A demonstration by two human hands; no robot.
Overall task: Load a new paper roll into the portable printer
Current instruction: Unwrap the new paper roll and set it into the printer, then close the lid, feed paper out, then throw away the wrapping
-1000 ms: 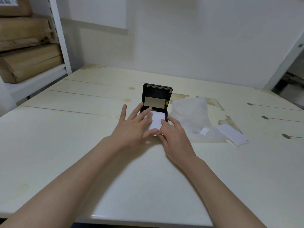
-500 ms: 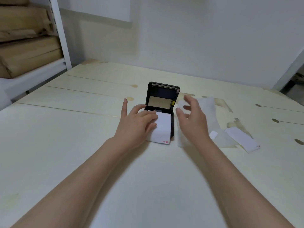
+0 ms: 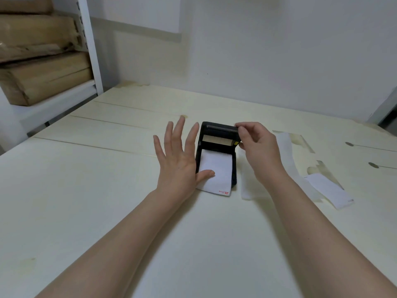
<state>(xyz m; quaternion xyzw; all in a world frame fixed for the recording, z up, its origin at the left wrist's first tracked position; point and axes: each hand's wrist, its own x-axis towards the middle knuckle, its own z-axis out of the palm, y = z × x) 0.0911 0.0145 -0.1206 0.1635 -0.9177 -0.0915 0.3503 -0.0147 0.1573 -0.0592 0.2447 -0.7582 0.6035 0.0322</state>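
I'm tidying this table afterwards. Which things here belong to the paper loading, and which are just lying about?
In use:
printer, lid up
paper fed out of it
right hand on the lid
left hand

Lying about:
clear wrapper
loose paper strip
cardboard boxes on the shelf

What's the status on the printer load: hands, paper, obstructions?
Left hand open, thumb pinning paper. Right hand fingers on raised printer lid. Nothing blocking.

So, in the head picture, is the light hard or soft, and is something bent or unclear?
In the head view the light is soft and even, with no glare on the table; the printer and paper are fairly sharp; the wide lens bends the shelf post; the red print on the paper's corner is too small to read.
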